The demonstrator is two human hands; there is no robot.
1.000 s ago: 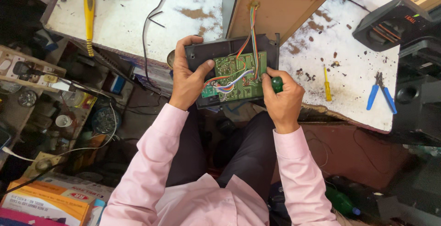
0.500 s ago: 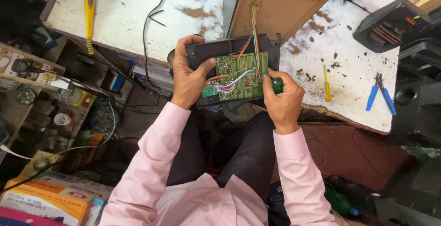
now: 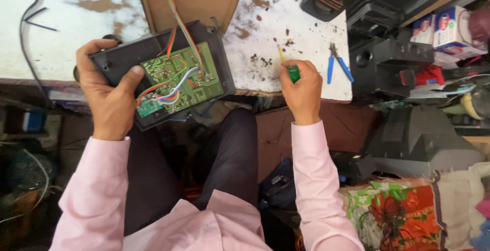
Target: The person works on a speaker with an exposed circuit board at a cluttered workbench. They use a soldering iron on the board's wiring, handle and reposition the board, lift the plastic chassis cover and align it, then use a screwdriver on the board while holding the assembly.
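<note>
two blue-handled pliers (image 3: 337, 66) lie on the worktable (image 3: 301, 42) beside the right hand (image 3: 301, 90).

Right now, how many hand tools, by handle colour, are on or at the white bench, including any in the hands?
Green handle: 1, the screwdriver in the right hand
Blue handles: 1, the pliers
Yellow handle: 1, the small tool
Total: 3

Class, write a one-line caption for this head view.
Left hand grips black panel bearing green circuit board; right hand holds green-handled screwdriver.
</note>
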